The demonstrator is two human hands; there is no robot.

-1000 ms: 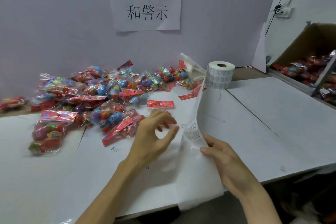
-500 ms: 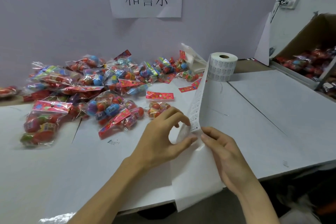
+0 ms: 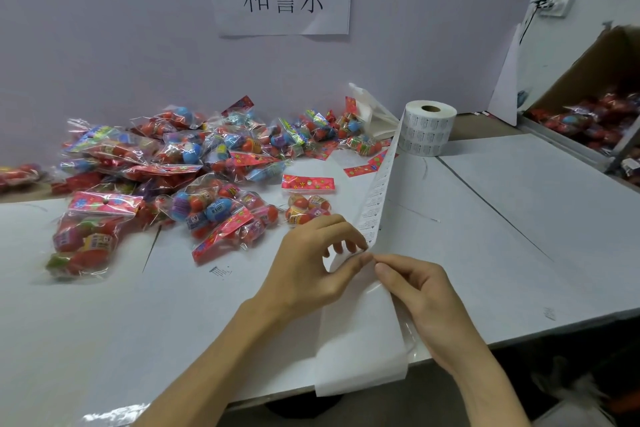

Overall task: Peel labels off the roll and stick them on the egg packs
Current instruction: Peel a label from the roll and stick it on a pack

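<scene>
Pinching the label strip [image 3: 375,198], left hand [image 3: 304,274] and right hand [image 3: 422,295] meet, roll [image 3: 427,130] well beyond.

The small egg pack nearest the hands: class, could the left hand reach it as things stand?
Probably yes: the small egg pack lies just beyond the left hand, nothing between them, though its fingers must first release the label strip.
</scene>
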